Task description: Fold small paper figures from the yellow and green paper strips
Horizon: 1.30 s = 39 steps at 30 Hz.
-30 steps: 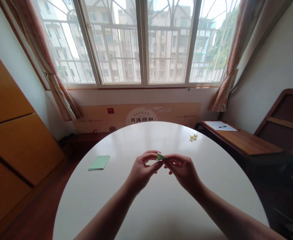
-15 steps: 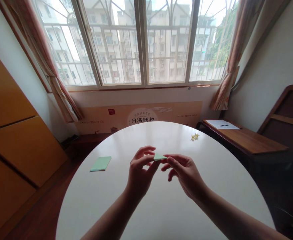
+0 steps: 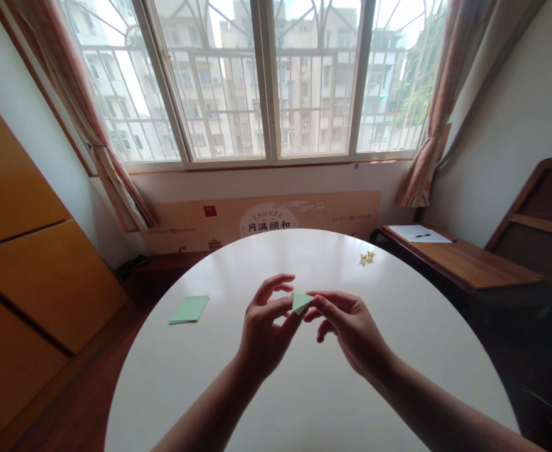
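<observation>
Above the middle of the white table, a small piece of folded green paper (image 3: pixel 300 302) is held between both hands. My left hand (image 3: pixel 267 320) pinches its left side between thumb and forefinger, with the other fingers curled behind. At the paper's right corner, my right hand (image 3: pixel 346 320) grips with thumb and forefinger; its lower fingers hang loosely bent. The paper looks roughly triangular, and its underside is hidden. A stack of square green paper (image 3: pixel 189 309) lies on the table to the left of my left hand.
Two small yellowish folded pieces (image 3: pixel 367 257) stand near the far right of the round white table (image 3: pixel 304 402). Right of it is a wooden bench (image 3: pixel 483 267) bearing a white sheet (image 3: pixel 417 234) and a dark pen (image 3: pixel 423 236). An orange-brown cabinet (image 3: pixel 45 282) stands left.
The folded green paper has tilted, so more of its face shows and its lower point hangs further down. Both hands stay nearly in place, still holding it.
</observation>
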Each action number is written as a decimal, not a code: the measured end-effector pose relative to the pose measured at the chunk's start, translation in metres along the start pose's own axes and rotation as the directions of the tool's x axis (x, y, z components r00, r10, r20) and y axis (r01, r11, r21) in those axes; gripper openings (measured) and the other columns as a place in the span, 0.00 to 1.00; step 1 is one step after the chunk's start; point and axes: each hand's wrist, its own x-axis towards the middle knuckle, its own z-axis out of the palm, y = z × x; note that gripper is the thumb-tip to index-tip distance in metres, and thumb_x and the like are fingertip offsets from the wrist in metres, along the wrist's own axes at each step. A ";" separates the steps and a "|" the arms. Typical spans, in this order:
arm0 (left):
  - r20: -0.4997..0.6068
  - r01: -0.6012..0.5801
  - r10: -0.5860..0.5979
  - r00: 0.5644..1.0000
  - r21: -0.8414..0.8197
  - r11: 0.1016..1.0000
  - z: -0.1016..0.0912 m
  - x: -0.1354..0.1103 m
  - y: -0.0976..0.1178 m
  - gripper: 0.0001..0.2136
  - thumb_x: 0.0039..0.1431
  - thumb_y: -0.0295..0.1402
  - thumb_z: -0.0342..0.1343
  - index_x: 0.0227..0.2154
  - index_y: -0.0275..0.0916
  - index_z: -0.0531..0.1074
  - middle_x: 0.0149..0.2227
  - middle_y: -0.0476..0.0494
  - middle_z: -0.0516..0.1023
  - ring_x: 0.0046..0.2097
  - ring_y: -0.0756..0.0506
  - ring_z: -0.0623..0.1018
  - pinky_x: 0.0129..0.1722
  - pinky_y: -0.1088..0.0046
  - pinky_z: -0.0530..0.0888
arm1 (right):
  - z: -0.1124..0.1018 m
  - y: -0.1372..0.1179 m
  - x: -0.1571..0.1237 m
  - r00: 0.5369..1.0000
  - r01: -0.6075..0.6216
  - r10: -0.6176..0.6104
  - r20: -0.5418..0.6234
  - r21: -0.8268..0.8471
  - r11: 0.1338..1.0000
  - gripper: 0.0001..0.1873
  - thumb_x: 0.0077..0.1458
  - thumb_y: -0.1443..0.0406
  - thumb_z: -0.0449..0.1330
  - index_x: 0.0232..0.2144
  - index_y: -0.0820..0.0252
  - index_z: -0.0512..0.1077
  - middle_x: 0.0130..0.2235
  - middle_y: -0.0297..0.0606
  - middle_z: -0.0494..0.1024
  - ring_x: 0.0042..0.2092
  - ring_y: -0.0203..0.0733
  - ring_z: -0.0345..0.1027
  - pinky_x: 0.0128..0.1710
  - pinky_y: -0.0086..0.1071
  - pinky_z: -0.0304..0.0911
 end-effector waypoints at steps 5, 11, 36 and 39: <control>0.044 -0.060 0.054 0.998 0.141 0.988 -0.003 -0.001 -0.006 0.05 0.60 0.29 0.61 0.34 0.43 0.82 0.52 0.37 0.74 0.43 0.43 0.77 0.32 0.69 0.78 | 0.001 -0.004 0.002 0.992 -0.121 0.118 0.039 0.088 0.989 0.16 0.51 0.55 0.70 0.38 0.59 0.82 0.36 0.44 0.83 0.36 0.46 0.77 0.21 0.26 0.64; 0.123 -0.214 0.188 0.975 0.263 0.941 -0.009 0.001 -0.010 0.08 0.60 0.26 0.60 0.38 0.45 0.81 0.55 0.37 0.73 0.45 0.42 0.77 0.30 0.72 0.76 | 0.000 -0.006 0.003 0.983 -0.183 0.185 0.004 0.152 0.971 0.17 0.46 0.56 0.73 0.37 0.60 0.82 0.34 0.44 0.83 0.36 0.45 0.76 0.22 0.25 0.63; 0.201 -0.220 0.176 0.964 0.221 0.950 -0.012 0.003 -0.008 0.09 0.61 0.25 0.58 0.41 0.44 0.78 0.44 0.40 0.76 0.41 0.44 0.76 0.33 0.70 0.76 | -0.004 -0.010 0.006 0.972 -0.231 0.225 0.072 0.093 0.968 0.16 0.49 0.56 0.71 0.36 0.60 0.82 0.33 0.41 0.81 0.33 0.39 0.71 0.21 0.23 0.58; 0.240 -0.216 0.163 0.957 0.215 0.952 -0.013 0.003 -0.005 0.11 0.59 0.28 0.59 0.44 0.43 0.77 0.45 0.39 0.75 0.42 0.43 0.76 0.38 0.67 0.77 | -0.006 -0.010 0.007 0.971 -0.233 0.224 0.085 0.108 0.966 0.15 0.50 0.57 0.71 0.36 0.61 0.82 0.33 0.41 0.81 0.33 0.38 0.71 0.21 0.23 0.58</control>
